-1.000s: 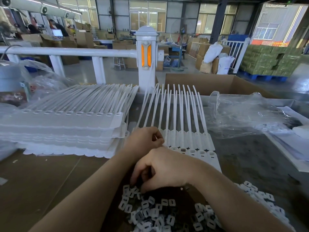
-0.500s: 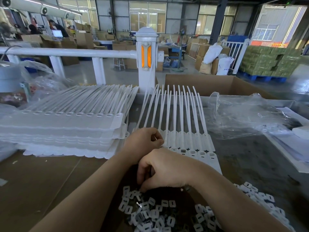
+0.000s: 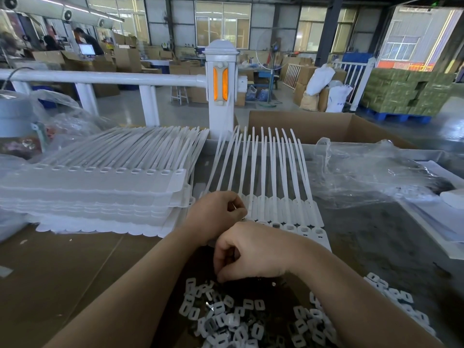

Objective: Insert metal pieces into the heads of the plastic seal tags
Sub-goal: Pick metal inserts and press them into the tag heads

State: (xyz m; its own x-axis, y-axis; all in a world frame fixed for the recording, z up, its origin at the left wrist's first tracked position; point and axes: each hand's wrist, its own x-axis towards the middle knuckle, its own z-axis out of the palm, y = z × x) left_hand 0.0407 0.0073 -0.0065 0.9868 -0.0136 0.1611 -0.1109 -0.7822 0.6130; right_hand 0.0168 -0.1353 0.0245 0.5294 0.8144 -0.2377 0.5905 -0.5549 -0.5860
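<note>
Up close, the row of seal tags [image 3: 273, 197] is smooth white plastic: thin, slightly bowed straps ending in flat rectangular heads with small slots. They lie side by side near the middle of the table [image 3: 62, 267], which is covered with brown cardboard. Their long axes run from near edge to far edge, heads toward the person, tips fanning out toward the far edge. Left of them sits a stack of tag sheets [image 3: 95, 192], translucent white with scalloped edges. At the near edge lies a loose pile of small pieces [image 3: 241, 320], flat rounded rectangles with slots, some glinting.

Compared with a second ago, the right hand [image 3: 253, 252] has moved slightly to the right above the pile, fingers still curled with tips together; whether they pinch a piece cannot be told. The left hand [image 3: 216, 212] stays on the leftmost heads, fingers curled, pinching one.
</note>
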